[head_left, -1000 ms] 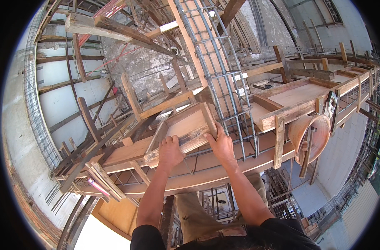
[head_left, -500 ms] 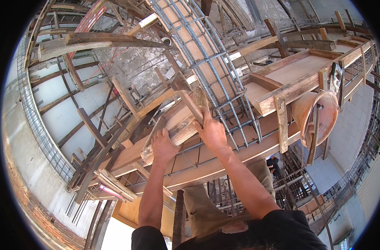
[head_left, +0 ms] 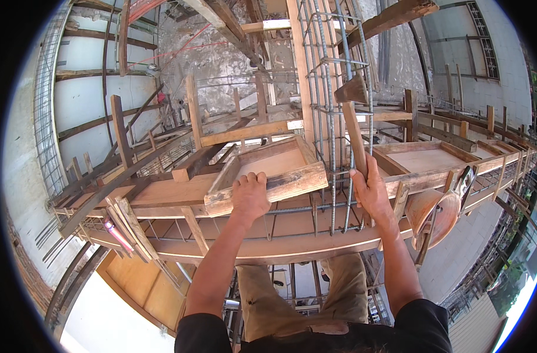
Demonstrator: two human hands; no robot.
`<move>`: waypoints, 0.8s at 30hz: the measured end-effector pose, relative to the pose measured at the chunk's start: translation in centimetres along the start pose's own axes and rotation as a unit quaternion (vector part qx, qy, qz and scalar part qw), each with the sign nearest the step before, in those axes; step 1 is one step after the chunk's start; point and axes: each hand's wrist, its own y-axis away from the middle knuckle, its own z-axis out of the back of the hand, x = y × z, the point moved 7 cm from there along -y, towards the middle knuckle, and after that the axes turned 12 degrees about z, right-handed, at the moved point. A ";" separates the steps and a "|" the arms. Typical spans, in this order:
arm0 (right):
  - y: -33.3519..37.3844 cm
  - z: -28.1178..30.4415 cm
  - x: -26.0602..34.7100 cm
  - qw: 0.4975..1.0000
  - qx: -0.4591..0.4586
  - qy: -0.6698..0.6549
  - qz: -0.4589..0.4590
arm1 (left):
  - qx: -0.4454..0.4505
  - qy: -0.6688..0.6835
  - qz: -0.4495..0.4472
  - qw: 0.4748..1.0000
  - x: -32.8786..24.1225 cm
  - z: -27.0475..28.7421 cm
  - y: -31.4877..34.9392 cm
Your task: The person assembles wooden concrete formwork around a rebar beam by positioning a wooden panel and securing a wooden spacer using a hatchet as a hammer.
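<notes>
The frame (head_left: 289, 183), a shallow wooden tray, is set to the left of the upright bar cage (head_left: 333, 110), above the long planking (head_left: 280, 252). Its near board is slanted in the view, with the long axis run from lower left to upper right, and its right end is placed just beside the cage.

That board is gripped by the left hand (head_left: 250, 196), left of the board's middle, with the fingers curled together over the top edge. The right hand (head_left: 373, 191) is closed round the wooden handle of a tool (head_left: 353, 134), low on the shaft, the fingers wrapped on it.

The relation that matters most is the one between the tool's head (head_left: 351, 90) and the frame. The head is held away from the person, up and to the right of the board's right end, well apart from it, with the shaft nearly upright in the view and tipped a little left. The frame is thus found to the left of the right hand's fingers, and part of the cage is seen between them. Whether the bars are touched by the head cannot be judged with confidence, as the two are overlapped from above. By the left hand, the frame is met directly.
</notes>
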 end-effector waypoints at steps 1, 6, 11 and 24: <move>-1.1 -0.1 0.2 0.996 0.026 0.084 -0.002 | -0.002 -0.005 -0.011 1.000 -0.1 -0.1 0.1; -8.4 -4.2 7.0 0.979 0.129 0.158 -0.002 | -0.004 0.010 -0.019 1.000 0.6 -0.5 0.1; -14.7 -8.1 9.6 0.920 0.057 0.323 0.216 | -0.007 0.028 -0.035 0.999 0.1 -0.1 -0.2; -20.1 -14.5 -5.8 0.747 0.386 0.527 -0.119 | -0.010 0.025 -0.037 0.999 0.3 -0.1 -0.7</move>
